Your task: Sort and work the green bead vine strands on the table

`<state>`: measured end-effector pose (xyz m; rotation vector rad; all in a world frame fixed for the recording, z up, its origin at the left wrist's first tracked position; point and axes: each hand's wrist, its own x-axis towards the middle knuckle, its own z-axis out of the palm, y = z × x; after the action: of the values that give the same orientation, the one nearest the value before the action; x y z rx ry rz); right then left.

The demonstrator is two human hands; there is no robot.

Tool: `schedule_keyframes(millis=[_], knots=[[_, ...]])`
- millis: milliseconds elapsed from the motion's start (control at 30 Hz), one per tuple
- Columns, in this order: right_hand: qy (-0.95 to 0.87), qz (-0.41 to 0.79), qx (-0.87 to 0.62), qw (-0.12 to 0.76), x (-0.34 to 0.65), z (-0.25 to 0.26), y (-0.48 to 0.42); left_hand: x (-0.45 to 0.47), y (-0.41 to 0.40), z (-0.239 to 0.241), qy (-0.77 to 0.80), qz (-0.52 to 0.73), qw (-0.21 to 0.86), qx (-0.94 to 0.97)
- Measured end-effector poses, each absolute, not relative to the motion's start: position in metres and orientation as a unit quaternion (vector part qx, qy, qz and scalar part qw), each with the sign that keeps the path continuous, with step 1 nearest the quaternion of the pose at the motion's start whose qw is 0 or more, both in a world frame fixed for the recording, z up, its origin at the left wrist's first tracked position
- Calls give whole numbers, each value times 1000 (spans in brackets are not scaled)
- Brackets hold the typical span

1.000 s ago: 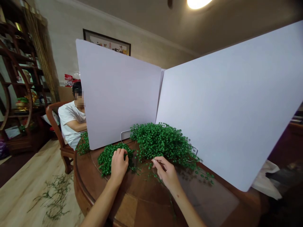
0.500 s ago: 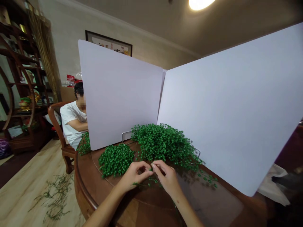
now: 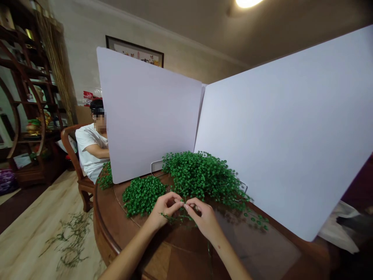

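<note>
My left hand and my right hand meet fingertip to fingertip above the table, each closed in a pinch. Between and below them shows a thin green sprig with small round heads; the fingers partly cover it. Just beyond my hands lies a large bushy heap of green sprigs with round, bead-like heads. To its left, near my left hand, a smaller, denser pile of green round heads rests on the table.
Two white panels stand angled on the round wooden table, held by wire stands. A person in a white shirt sits behind the left panel. Bare stems lie on the floor. A few sprigs lie to the right.
Both hands have risen slightly and moved a little left, still pinched together. The view has shifted slightly.
</note>
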<state>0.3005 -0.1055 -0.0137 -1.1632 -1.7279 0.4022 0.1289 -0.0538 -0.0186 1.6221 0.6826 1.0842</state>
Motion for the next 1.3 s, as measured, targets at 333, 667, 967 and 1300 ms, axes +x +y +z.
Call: schedule_keyframes(millis=[333,667,967,1300], knots=[[-713,159,-475,491,300,-12,-107,128,-63,-8,263,436,558,656],[-705,222,-449,501,299,-14,-106,126,-62,-11,262,423,501,708],[-722,142,-477,482,297,-19,-106,125,-59,-17,262,416,442,750],[-704,15,-513,491,278,-29,-113,126,-59,-19,223,420,397,785]])
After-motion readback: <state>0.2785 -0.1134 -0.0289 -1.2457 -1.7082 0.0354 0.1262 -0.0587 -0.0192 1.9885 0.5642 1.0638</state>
